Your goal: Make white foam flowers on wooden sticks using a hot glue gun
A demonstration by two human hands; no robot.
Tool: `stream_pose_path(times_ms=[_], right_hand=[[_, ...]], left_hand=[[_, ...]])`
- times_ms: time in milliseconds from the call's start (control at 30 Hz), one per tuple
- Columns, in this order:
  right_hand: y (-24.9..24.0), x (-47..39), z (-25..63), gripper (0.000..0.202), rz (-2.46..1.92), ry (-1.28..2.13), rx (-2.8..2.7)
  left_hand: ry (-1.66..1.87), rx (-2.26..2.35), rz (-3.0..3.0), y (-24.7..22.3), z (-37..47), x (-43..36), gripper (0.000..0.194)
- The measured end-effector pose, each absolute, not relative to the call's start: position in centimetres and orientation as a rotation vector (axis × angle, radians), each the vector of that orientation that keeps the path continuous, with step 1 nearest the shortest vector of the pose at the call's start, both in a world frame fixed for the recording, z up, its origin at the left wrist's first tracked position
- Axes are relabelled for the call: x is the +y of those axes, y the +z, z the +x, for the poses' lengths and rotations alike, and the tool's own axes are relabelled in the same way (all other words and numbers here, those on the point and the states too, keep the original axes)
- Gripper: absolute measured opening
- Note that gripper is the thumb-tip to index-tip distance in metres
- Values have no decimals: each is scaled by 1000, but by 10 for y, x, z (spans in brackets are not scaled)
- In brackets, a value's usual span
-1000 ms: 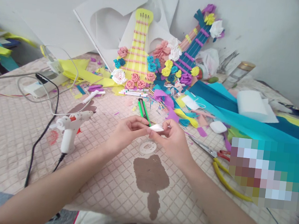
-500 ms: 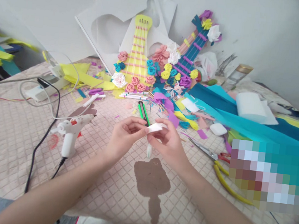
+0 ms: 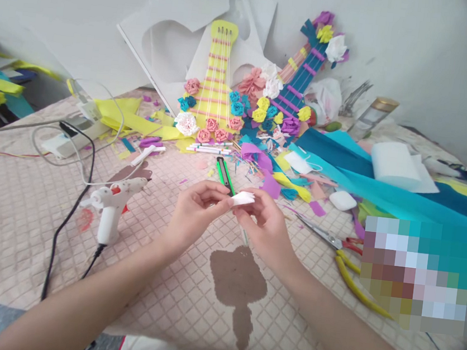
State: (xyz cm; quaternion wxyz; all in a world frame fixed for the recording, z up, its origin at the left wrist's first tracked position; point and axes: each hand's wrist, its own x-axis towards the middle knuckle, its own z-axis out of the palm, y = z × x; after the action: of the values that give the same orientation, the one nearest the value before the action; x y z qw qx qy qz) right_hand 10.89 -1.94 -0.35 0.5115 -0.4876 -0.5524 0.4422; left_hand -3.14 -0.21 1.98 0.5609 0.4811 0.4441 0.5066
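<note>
Between both hands, above the middle of the table, is a small folded piece of white crepe paper [image 3: 243, 199]. My left hand [image 3: 199, 211] pinches its left end between thumb and fingers. At its right end, the fingers of my right hand [image 3: 265, 219] are curled around and closed on it. A pale strip [image 3: 245, 237] hangs below the right fingers, partly hidden. Just beyond the hands lies a green and black utility knife [image 3: 225, 175], its near end covered by them. A white hot glue gun [image 3: 112, 206] rests to the left of my left hand.
Yellow [image 3: 217, 83] and blue [image 3: 300, 81] paper guitars with paper flowers lean at the back. Scissors [image 3: 328, 234] with a yellow-handled tool [image 3: 361, 293] lie right. Crepe sheets [image 3: 342, 179] and a white roll [image 3: 395, 164] sit farther right. A black cord [image 3: 69, 218] runs left.
The pale piece beneath my right hand now shows as a thinner slanted strip. Both hands keep their grip on the white paper, almost unmoved. The view has shifted slightly.
</note>
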Motion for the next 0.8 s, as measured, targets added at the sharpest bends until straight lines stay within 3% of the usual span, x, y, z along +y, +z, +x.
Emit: stream_pose_path(times_ms=[267,633,800], right_hand=[[5,-20,108,38,-1260,1334,-1304],[-1,-15,107,9,-1173,1444,-1242],[1,-16,111,21,-1059,1441,-1313]], left_hand=[[1223,1058,1085,21,-32,0,17],[1256,1069,1096,17,-35,3,14],[1253,1057,1061,20,-35,3,13]])
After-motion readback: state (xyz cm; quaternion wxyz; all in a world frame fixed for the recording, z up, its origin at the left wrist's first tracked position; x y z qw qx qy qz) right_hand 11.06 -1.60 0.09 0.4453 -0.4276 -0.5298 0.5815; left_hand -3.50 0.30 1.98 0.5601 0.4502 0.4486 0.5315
